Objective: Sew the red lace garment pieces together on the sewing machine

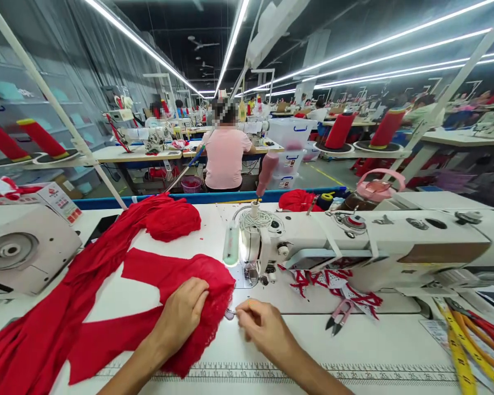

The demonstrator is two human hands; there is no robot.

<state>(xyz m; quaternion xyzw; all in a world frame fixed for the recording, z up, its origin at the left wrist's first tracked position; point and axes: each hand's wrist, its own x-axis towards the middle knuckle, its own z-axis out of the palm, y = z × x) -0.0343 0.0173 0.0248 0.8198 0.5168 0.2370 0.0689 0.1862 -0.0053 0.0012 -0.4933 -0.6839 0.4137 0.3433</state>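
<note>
Red lace-edged fabric (218,280) lies on the white sewing table, left of the sewing machine (267,247). On top of it, my left hand (183,312) has its fingers bent and closed on the cloth. My right hand (263,323) is just right of the lace edge, below the needle area, with thumb and index finger pinched together. Whatever sits in that pinch is too small to make out. A small pale tab (229,315) shows between its fingertips and the lace. Further left, a long gathered length of red fabric (94,274) drapes across the table.
Thread snips (340,317) lie right of my right hand, near red-trimmed white scraps (333,282). A yellow measuring tape (456,345) hangs at the right. A printed ruler (304,372) runs along the front edge. A person in pink (226,156) sits ahead.
</note>
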